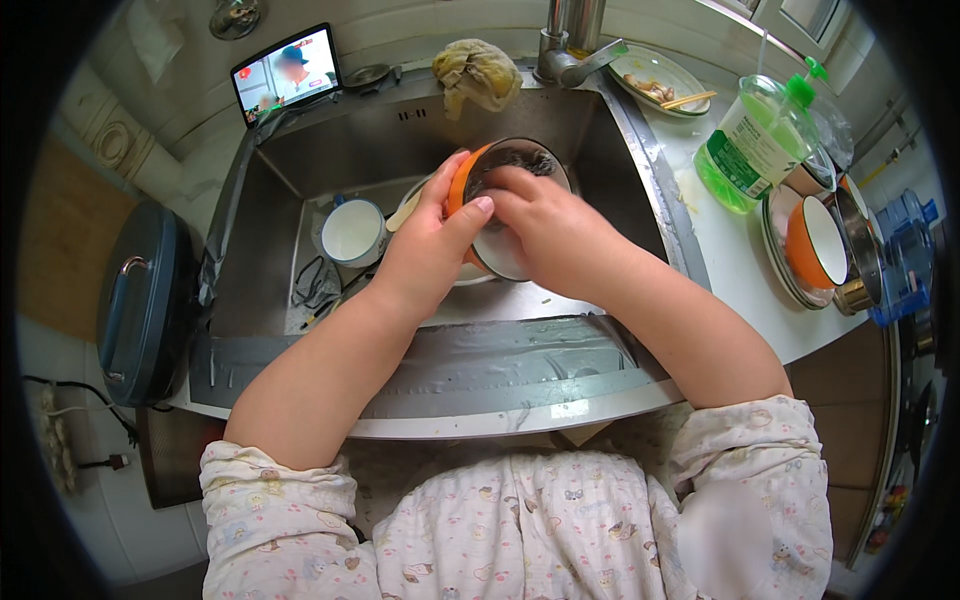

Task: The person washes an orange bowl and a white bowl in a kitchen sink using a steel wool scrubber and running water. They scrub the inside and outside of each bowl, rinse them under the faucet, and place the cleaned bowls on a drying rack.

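Observation:
Over the steel sink, my left hand (435, 240) grips an orange bowl (457, 180) by its left side, the thumb over the rim. The bowl is tilted, its pale inside partly in sight. My right hand (551, 229) reaches into it, the fingers bent near a dark, shiny scouring pad (531, 159); the fingertips are partly hidden, so its hold on the pad is unclear. Below the bowl, a pale dish is mostly covered by the hands. A white mug with a blue rim (352, 232) stands in the sink, with a grey mesh item (316, 283) in front of it.
A yellowish cloth (477, 71) lies on the sink's back edge beside the faucet (559, 56). To the right are a plate with food scraps and chopsticks (637, 64), a green soap bottle (750, 142) and stacked dishes with an orange bowl (817, 241). A lit screen (289, 73) stands back left.

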{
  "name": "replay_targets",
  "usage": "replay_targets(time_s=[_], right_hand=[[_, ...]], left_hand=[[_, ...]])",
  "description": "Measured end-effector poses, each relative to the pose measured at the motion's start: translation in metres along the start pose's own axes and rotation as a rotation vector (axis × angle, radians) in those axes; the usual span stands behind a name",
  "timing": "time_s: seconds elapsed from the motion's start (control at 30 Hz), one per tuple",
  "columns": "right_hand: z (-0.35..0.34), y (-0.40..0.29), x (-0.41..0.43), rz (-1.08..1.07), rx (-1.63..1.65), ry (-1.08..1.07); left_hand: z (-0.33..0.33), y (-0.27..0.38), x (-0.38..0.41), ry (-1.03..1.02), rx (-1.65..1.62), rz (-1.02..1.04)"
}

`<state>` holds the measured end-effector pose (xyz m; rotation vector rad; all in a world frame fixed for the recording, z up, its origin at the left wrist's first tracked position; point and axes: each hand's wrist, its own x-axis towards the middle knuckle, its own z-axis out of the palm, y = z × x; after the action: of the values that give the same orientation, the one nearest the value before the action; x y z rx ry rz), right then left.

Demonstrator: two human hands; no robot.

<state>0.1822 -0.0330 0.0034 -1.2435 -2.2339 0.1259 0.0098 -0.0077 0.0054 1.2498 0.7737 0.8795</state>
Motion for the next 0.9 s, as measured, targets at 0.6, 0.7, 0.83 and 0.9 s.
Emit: replay_targets(time_s=[0.6,0.7,0.83,0.9], right_hand=[[-0.015,0.003,0.006,0.044,0.071,-0.436],[-0.011,0.0,0.007,0.147,-0.15,-0.335],[0.002,0.005,0.001,-0.022,0.155,-0.027],[0.004,0.001,-0.001,-0.075,0.341,-0.071]], left_hand=[[-0.002,0.007,-0.001,0.01,-0.035,-0.134],[-0.001,-0.001,0.001,0.016,-0.003,-0.042],[-0.001,-0.001,0.002,0.0,-0.078,-0.062],[-0.003,-0.001,0.003,0.017,-0.09,-0.092]])
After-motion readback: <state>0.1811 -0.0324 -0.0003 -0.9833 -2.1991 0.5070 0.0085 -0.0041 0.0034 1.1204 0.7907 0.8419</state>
